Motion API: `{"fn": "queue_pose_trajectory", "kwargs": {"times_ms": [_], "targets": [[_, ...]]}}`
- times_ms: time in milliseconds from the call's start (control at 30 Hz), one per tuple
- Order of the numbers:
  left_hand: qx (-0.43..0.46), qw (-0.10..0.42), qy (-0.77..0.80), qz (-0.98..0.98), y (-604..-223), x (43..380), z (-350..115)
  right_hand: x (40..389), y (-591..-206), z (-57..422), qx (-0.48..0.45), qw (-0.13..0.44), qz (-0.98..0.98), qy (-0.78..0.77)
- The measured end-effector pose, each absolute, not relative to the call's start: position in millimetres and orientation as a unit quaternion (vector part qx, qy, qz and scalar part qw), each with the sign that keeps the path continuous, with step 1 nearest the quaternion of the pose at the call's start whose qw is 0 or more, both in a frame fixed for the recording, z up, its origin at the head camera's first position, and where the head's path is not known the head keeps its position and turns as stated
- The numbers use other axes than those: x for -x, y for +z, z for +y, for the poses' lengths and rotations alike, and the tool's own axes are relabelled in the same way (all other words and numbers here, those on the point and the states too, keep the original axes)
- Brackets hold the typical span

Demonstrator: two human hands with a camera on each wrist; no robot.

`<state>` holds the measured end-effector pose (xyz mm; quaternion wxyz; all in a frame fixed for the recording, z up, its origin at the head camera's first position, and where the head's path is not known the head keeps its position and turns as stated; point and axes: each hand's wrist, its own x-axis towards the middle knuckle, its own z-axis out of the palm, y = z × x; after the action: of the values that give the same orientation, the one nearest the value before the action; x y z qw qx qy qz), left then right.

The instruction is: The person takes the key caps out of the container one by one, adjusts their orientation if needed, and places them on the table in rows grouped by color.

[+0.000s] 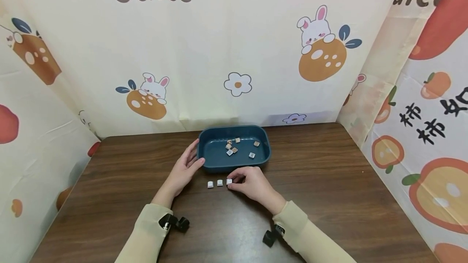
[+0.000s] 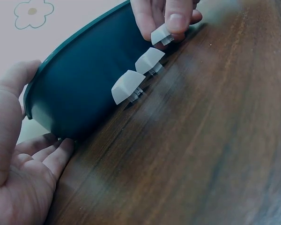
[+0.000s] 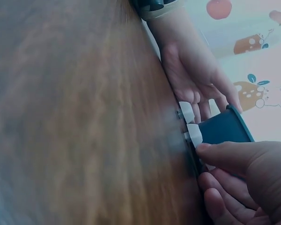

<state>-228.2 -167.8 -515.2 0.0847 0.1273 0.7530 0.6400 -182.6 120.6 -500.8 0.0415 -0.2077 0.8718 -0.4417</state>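
Observation:
Two white keycaps stand on the table in front of the tray: a left keycap [image 1: 210, 184] and a middle keycap [image 1: 219, 182], stems showing in the left wrist view. At the right end of this row, my right hand [image 1: 252, 182] pinches a third white keycap [image 2: 162, 34] between thumb and fingers, at the table surface. My left hand [image 1: 183, 170] rests against the left end of the blue tray [image 1: 234, 169], its thumb touching the rim by the front corner and its fingers along the side. Several small keycaps [image 1: 235, 150], white and tan, lie scattered inside the tray.
The dark wooden table [image 1: 321, 198] extends to both sides and in front of the tray. A printed curtain [image 1: 204, 44] hangs behind the table, with more printed cloth at left and right. Each wrist carries a black camera mount [image 1: 183, 224].

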Motion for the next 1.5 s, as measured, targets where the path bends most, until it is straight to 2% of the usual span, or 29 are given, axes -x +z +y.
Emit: {"fn": "queue_pose_trajectory", "kwargs": {"times_ms": [467,1000,1500], "targets": [[-0.128,0.088,0.648,0.746,-515.2,227.0,-168.5,181.5,-502.2,118.1,0.236,0.014,0.895,-0.379],[-0.127,0.086,0.638,0.755,-514.7,229.3,-167.6,182.4,-501.8,119.8,0.234,0.003,0.894,-0.383],[-0.127,0.085,0.638,0.755,-517.7,229.4,-168.6,181.2,-497.9,120.3,0.232,0.018,0.895,-0.380]]}}
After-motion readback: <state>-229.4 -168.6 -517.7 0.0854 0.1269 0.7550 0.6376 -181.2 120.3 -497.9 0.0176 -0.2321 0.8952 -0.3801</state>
